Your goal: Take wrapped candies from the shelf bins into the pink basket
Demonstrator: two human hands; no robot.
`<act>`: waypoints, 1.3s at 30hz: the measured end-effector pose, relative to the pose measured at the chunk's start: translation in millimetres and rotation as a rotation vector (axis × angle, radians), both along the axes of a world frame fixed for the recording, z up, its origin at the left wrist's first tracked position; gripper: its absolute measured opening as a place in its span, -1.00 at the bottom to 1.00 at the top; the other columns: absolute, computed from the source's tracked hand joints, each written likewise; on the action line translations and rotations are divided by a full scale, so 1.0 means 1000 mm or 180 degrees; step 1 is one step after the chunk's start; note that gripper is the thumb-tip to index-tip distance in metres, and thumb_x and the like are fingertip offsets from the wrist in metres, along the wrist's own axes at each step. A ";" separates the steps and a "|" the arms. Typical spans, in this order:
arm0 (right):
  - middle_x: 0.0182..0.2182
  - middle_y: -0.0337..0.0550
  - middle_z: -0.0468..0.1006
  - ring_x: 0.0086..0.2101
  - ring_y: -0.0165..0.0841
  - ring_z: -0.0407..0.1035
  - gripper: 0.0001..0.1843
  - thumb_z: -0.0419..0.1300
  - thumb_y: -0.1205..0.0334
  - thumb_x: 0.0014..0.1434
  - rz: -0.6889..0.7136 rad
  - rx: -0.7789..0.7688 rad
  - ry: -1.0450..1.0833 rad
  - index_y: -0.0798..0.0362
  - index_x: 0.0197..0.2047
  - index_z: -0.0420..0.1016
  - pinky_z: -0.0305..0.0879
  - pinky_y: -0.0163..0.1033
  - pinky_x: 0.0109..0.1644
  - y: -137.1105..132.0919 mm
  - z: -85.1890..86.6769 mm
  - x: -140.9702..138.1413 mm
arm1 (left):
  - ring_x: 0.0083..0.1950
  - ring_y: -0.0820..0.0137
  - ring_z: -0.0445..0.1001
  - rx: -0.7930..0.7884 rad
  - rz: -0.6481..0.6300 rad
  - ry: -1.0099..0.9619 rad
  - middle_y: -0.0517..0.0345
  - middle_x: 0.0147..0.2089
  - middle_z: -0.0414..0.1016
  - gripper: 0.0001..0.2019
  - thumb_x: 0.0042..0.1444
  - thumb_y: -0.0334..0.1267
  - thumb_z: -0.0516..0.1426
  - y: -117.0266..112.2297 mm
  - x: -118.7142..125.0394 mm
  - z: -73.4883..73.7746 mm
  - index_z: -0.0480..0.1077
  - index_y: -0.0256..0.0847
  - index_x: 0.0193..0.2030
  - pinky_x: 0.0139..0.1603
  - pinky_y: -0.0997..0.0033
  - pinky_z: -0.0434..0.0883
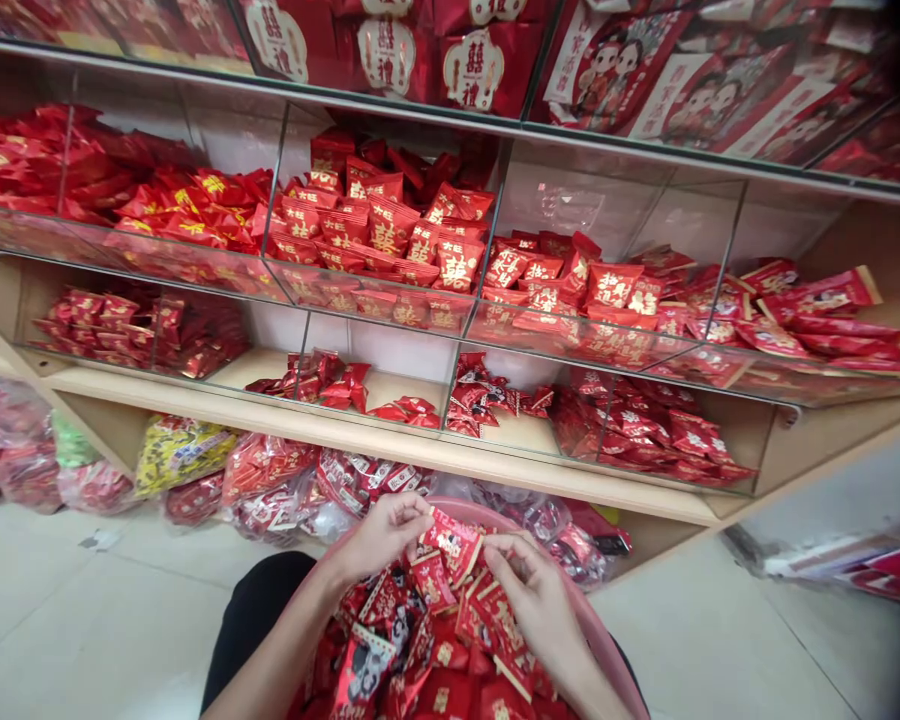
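Note:
A red candy packet [454, 543] with gold lettering and pale crimped ends is stretched between my two hands. My left hand [387, 535] pinches its left end, and my right hand [523, 580] grips its right end. Directly beneath lies a pink basin [592, 625] heaped with small red candy packets [442, 655], some showing black-and-white printed figures. Another little red packet [433, 582] sits just under the held one. The basin rests between my knees, its near side out of view.
Ahead stands a wooden shelf [195, 385] with clear dividers [495, 210], its compartments stocked with red packets [386, 225]. Large red gift bags [390, 55] fill the top row. Bulging plastic bags [270, 465] and a yellow bag [184, 452] crowd the lowest level above the tiled floor [105, 620].

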State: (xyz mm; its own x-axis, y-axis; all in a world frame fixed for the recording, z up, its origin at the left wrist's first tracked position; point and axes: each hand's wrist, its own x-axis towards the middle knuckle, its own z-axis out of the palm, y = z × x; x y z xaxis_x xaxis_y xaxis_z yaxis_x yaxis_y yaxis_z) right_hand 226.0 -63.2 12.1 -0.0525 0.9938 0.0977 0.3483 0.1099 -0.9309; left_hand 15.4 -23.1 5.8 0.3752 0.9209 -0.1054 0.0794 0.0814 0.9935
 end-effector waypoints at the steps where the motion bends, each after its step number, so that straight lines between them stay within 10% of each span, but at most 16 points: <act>1: -0.33 -0.14 0.49 -0.41 -0.35 0.32 -0.67 0.11 -0.05 0.09 -0.0056 -0.0021 -0.0027 0.03 -0.28 0.50 0.28 -0.28 -0.30 -0.001 -0.001 0.004 | -0.64 0.60 0.22 0.0069 -0.0041 0.0075 0.36 -0.63 0.23 -0.68 0.04 0.00 0.09 0.000 -0.001 -0.002 0.27 -0.27 -0.35 -0.63 0.61 0.13; 18: -0.24 -0.06 0.53 -0.29 -0.28 0.39 -0.61 0.14 -0.06 0.06 -0.0651 -0.0072 0.0071 0.05 -0.15 0.40 0.34 -0.27 -0.26 -0.022 -0.011 0.068 | -0.48 0.54 0.14 0.0563 -0.0308 0.1095 0.29 -0.51 0.16 -0.68 0.14 -0.03 -0.05 -0.004 0.002 -0.014 0.27 -0.25 -0.43 -0.49 0.56 0.11; 25: -0.56 -0.21 0.46 -0.43 -0.29 0.37 -0.49 0.20 -0.08 -0.02 -0.1206 -0.0373 0.0159 0.09 -0.08 0.41 0.33 -0.28 -0.38 -0.049 -0.012 0.093 | -0.46 0.47 0.32 0.0225 -0.0159 0.0752 0.25 -0.51 0.28 -0.68 0.08 0.03 0.01 -0.005 0.014 -0.024 0.25 -0.23 -0.39 -0.41 0.52 0.26; 39: -0.24 -0.05 0.57 -0.27 -0.21 0.45 -0.40 0.25 -0.16 -0.17 -0.2029 -0.0884 0.0614 0.10 -0.14 0.45 0.43 -0.28 -0.31 -0.092 -0.036 0.103 | -0.48 0.53 0.20 0.0743 -0.0214 0.1142 0.21 -0.44 0.34 -0.69 0.06 -0.04 0.06 -0.007 0.016 -0.016 0.41 -0.28 -0.38 -0.48 0.57 0.14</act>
